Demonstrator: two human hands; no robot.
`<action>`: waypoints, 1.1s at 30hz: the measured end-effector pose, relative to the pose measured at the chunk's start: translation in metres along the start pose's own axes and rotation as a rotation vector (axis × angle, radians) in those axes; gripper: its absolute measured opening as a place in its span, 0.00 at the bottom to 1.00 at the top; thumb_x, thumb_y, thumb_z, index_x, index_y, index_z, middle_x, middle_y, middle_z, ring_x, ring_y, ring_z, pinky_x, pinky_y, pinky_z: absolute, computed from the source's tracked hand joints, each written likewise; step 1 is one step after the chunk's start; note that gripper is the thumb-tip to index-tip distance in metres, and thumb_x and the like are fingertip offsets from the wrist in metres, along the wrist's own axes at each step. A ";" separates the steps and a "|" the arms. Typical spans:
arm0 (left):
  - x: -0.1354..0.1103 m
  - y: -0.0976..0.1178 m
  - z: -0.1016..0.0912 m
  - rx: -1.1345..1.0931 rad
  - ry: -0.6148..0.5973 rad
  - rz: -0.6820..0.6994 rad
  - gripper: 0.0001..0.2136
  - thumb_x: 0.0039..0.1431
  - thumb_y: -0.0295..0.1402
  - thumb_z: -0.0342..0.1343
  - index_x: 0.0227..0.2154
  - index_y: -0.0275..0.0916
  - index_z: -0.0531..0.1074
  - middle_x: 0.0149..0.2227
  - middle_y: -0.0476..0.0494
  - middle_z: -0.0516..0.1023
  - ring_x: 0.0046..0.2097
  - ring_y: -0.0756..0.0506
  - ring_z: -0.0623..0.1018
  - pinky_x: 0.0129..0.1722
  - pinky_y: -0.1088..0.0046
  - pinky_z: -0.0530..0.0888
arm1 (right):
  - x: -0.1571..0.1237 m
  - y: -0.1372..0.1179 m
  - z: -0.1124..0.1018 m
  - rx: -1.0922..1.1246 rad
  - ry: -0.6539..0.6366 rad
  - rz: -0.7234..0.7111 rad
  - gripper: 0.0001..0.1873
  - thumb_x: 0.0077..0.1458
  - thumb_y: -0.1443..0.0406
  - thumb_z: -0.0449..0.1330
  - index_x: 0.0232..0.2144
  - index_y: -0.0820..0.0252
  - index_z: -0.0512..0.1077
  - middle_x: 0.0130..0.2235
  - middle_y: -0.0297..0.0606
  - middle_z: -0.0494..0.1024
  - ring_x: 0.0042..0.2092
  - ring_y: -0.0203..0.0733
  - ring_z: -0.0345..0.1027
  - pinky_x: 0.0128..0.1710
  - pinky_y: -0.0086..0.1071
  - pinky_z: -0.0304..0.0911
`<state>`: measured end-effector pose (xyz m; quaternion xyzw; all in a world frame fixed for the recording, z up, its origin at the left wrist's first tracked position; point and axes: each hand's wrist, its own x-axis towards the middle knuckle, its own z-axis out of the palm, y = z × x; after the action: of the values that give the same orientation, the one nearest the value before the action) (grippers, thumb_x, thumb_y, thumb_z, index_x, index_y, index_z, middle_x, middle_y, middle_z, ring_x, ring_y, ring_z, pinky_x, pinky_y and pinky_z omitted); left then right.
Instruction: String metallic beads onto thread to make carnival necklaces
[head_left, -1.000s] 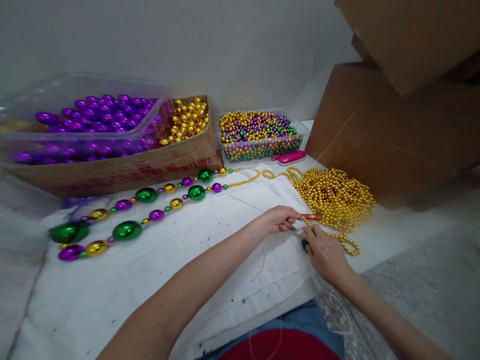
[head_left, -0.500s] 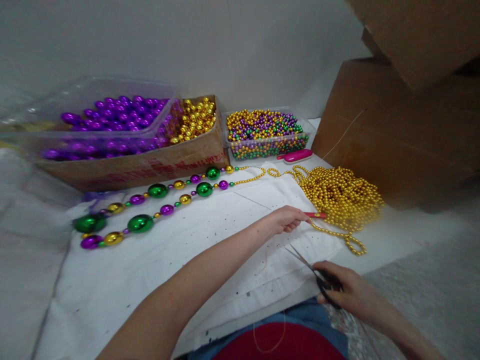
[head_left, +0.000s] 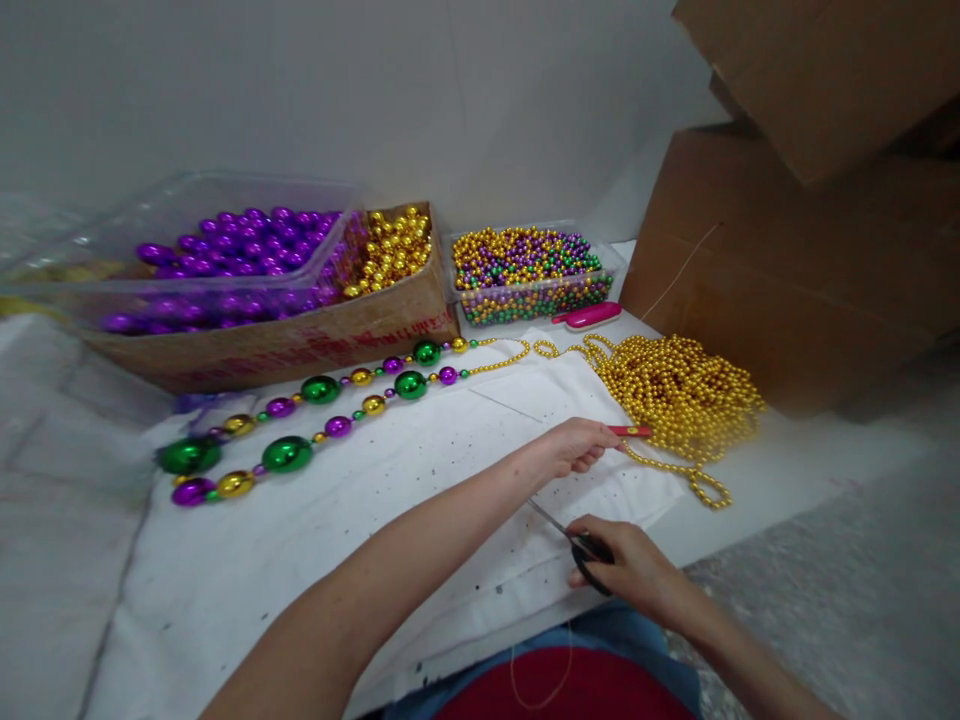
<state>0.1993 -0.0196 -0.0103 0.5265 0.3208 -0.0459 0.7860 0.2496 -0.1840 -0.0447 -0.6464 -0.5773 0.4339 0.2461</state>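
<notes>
My left hand [head_left: 576, 446] rests on the white cloth [head_left: 360, 520] with its fingers pinched together on the end of a strand of small gold beads [head_left: 679, 390], right beside a red lighter [head_left: 630, 431]. My right hand [head_left: 626, 568] is closed on black-handled scissors [head_left: 574, 538], the blades pointing left and up toward my left forearm. A thin thread [head_left: 536, 690] hangs over the cloth's near edge onto my lap. A finished necklace of large green, gold and purple beads [head_left: 315, 415] lies to the left on the cloth.
A cardboard box [head_left: 300, 335] at the back holds a clear tub of purple beads [head_left: 225, 255] and gold beads [head_left: 394, 245]. Beside it stand a clear tub of mixed small beads [head_left: 529, 270] and a pink tool [head_left: 589, 316]. Stacked cardboard boxes [head_left: 795, 260] fill the right.
My right hand drew back from my left hand toward me with the scissors, then shifted left along the cloth's near edge. My left hand stayed pinched by the lighter.
</notes>
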 end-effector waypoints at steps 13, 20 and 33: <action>-0.028 -0.011 -0.011 -0.023 -0.046 0.032 0.13 0.43 0.38 0.62 0.28 0.36 0.70 0.15 0.60 0.51 0.17 0.57 0.48 0.18 0.76 0.40 | -0.084 0.007 -0.060 0.387 -0.170 0.174 0.15 0.51 0.68 0.57 0.43 0.57 0.71 0.25 0.31 0.76 0.22 0.32 0.65 0.22 0.23 0.56; -0.062 -0.064 0.015 -0.050 -0.062 0.016 0.10 0.47 0.38 0.58 0.29 0.36 0.71 0.15 0.59 0.53 0.17 0.56 0.48 0.16 0.77 0.42 | -0.010 0.017 -0.108 -0.143 0.200 -0.124 0.18 0.55 0.64 0.55 0.48 0.60 0.71 0.44 0.42 0.77 0.42 0.42 0.72 0.40 0.34 0.67; -0.068 -0.130 0.052 0.198 0.235 0.024 0.04 0.44 0.27 0.52 0.20 0.35 0.71 0.16 0.55 0.63 0.21 0.53 0.59 0.22 0.76 0.53 | 0.063 0.010 -0.051 -0.879 0.218 -0.091 0.22 0.58 0.76 0.46 0.53 0.65 0.66 0.43 0.51 0.69 0.45 0.49 0.62 0.43 0.36 0.58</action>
<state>0.1159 -0.1401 -0.0639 0.6069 0.3981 -0.0062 0.6879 0.2954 -0.1158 -0.0446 -0.7054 -0.7053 0.0656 0.0264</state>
